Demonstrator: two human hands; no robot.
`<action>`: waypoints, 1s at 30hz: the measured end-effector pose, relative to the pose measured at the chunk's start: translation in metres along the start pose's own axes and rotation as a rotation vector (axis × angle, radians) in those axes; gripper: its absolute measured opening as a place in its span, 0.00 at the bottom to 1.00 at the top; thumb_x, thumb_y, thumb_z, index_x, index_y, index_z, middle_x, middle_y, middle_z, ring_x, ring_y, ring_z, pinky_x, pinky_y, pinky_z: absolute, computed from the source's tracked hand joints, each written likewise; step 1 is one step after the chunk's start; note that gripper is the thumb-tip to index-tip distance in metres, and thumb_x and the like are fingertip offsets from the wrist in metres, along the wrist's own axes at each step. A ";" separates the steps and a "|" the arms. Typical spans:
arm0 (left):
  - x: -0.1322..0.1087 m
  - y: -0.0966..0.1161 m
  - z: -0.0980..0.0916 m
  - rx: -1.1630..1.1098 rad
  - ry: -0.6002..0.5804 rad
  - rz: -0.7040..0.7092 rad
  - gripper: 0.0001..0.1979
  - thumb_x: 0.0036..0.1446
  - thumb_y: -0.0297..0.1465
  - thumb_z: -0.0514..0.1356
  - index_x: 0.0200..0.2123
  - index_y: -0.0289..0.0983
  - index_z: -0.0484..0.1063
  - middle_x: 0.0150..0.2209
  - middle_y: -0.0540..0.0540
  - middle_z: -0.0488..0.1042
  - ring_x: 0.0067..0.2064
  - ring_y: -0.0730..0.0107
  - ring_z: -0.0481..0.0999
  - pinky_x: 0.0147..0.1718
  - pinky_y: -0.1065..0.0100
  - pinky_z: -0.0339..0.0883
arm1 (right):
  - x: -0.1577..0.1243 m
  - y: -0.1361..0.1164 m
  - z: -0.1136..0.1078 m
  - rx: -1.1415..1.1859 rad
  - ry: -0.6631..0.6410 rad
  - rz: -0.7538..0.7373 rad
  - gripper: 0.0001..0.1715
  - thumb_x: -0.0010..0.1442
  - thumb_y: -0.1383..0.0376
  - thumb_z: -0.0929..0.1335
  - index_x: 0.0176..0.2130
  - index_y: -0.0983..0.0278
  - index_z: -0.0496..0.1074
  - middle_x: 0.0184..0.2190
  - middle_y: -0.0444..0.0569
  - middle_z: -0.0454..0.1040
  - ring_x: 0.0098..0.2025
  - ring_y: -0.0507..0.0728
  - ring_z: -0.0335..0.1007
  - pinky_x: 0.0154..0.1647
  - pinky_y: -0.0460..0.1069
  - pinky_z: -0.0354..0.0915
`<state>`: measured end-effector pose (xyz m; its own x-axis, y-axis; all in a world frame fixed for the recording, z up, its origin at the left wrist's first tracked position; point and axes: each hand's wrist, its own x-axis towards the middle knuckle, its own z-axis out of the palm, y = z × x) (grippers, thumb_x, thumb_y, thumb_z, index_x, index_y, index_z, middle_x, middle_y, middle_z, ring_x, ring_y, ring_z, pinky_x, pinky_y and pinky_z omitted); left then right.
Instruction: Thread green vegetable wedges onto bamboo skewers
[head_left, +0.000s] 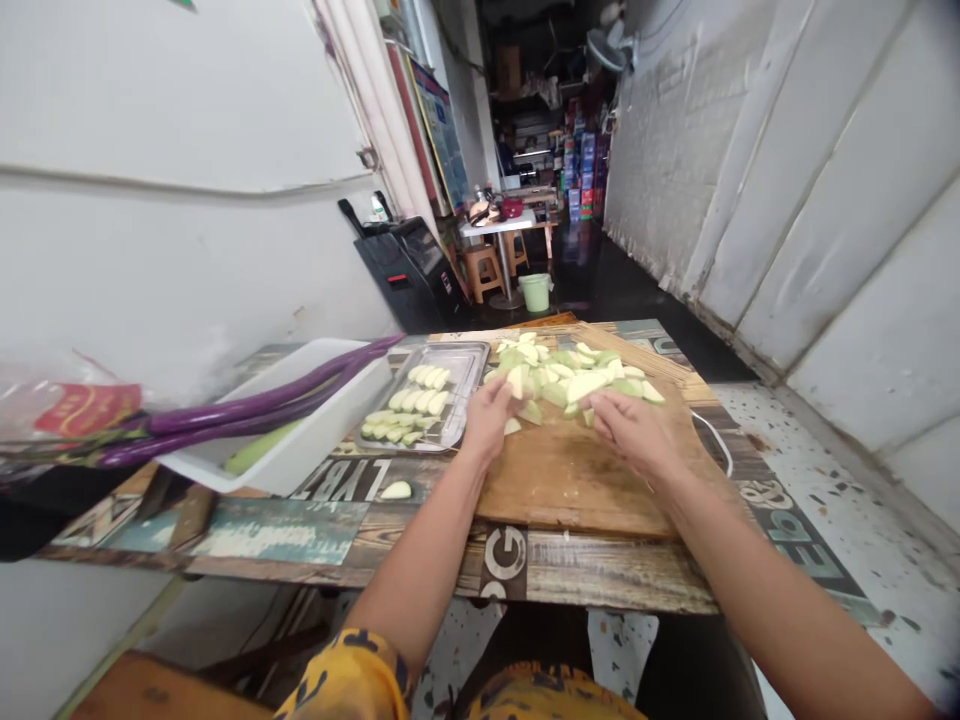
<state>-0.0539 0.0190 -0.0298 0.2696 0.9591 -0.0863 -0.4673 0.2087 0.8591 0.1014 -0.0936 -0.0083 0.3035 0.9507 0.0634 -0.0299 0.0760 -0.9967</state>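
A wooden cutting board (570, 485) carries a loose pile of pale green vegetable slices (555, 370), which look like zucchini. My left hand (491, 412) is closed over the pile's left side, its fingertips pinching a zucchini slice (519, 380). Across from it, my right hand (626, 425) is closed at the pile's front, thumb and forefinger on the end of a longer slice (587, 384). Whether a skewer is in either hand is too small to tell. Left of the board, a metal tray (472, 372) holds rows of skewered slices (416, 402).
Long purple eggplants (255, 405) lie across a white bin (281, 475) with a green vegetable (262, 447) inside. One loose slice (396, 490) rests on the patterned table (420, 560). A plastic bag (82, 400) is at far left; a green bucket (535, 292) stands beyond the table.
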 end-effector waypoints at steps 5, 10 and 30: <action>0.009 0.015 -0.013 -0.238 -0.013 0.000 0.06 0.51 0.21 0.57 0.34 0.31 0.70 0.28 0.46 0.73 0.25 0.78 0.72 0.21 0.80 0.63 | -0.009 0.004 0.010 -0.287 -0.209 -0.036 0.16 0.53 0.55 0.65 0.29 0.65 0.73 0.13 0.38 0.56 0.16 0.47 0.48 0.15 0.43 0.44; 0.017 0.019 -0.025 -0.398 -0.026 -0.065 0.07 0.52 0.20 0.57 0.35 0.31 0.69 0.32 0.44 0.73 0.22 0.84 0.66 0.17 0.83 0.57 | -0.010 0.017 0.015 -0.346 -0.290 -0.029 0.17 0.54 0.54 0.64 0.31 0.64 0.73 0.13 0.38 0.55 0.16 0.48 0.47 0.16 0.44 0.42; 0.016 0.020 -0.022 -0.406 0.056 -0.074 0.03 0.53 0.18 0.56 0.29 0.30 0.67 0.26 0.49 0.66 0.21 0.87 0.60 0.13 0.85 0.50 | -0.010 0.021 0.017 -0.401 -0.287 -0.018 0.18 0.55 0.53 0.63 0.32 0.65 0.73 0.13 0.38 0.53 0.16 0.48 0.46 0.17 0.44 0.41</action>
<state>-0.0772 0.0423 -0.0246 0.2743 0.9452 -0.1771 -0.7452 0.3253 0.5821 0.0819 -0.0961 -0.0286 0.0244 0.9991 0.0359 0.3590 0.0247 -0.9330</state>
